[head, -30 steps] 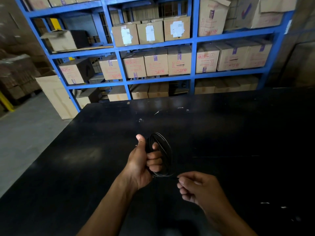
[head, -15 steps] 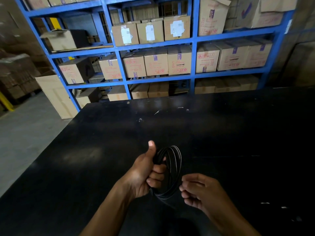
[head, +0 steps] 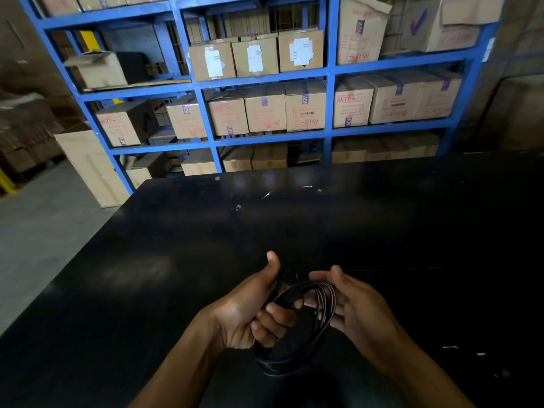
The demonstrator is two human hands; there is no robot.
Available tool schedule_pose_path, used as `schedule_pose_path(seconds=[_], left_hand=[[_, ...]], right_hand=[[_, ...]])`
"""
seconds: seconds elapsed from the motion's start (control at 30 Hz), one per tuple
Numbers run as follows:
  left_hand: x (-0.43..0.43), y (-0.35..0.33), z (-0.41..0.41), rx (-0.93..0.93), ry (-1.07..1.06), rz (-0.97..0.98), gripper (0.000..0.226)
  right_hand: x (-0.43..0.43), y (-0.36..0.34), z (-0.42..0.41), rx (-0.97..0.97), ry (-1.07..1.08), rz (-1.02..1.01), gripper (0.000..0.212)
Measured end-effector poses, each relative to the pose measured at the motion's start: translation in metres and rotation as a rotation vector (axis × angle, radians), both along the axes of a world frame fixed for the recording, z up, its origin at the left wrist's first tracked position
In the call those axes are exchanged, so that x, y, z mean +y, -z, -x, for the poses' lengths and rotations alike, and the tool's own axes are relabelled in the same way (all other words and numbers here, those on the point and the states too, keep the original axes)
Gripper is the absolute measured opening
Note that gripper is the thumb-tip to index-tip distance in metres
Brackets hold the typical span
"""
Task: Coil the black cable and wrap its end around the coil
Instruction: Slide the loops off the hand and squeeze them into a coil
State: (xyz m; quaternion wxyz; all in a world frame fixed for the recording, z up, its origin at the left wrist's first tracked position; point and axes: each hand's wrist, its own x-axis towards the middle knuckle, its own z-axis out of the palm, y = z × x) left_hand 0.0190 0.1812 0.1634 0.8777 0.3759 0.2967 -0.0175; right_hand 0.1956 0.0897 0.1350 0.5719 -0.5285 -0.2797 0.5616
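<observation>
The black cable [head: 319, 322] is wound into a coil of several loops, held upright above the black table [head: 176, 260]. My left hand [head: 250, 307] grips the coil's left side, fingers curled through the loops and thumb up. My right hand [head: 356, 307] holds the coil's right side, its fingers on the loops. A thin strand of the cable [head: 397, 269] runs off to the right along the tabletop. The cable's end is hard to make out against the dark table.
Blue shelving [head: 329, 83] packed with cardboard boxes stands behind the table. A tall cardboard box [head: 91, 169] leans on the grey floor at the left. Small white specks [head: 306, 187] dot the tabletop.
My right hand has risen from below the coil and closed on its right side. Both hands and the coil have shifted slightly right and lower in view.
</observation>
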Motion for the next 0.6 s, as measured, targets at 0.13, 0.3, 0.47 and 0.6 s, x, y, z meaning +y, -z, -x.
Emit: schedule_pose_path(seconds=[0.13,0.3,0.47,0.6], left_hand=[[0.001,-0.005,0.001,0.076,-0.08,-0.127,0.074],[-0.001,-0.005,-0.001,0.076,-0.013,-0.122,0.074],[0.002,-0.001,-0.002,0.012,0.125,-0.009,0.083],[0.004,0.001,-0.001,-0.032,0.178,0.027,0.079]], right_hand=[[-0.004,-0.002,0.001,-0.063,-0.075,-0.069,0.039],[-0.005,-0.012,0.002,-0.169,-0.147,-0.097,0.023],[-0.002,-0.021,0.002,-0.286,-0.213,-0.06,0.046],[0.002,-0.023,-0.002,-0.313,-0.236,-0.048,0.058]])
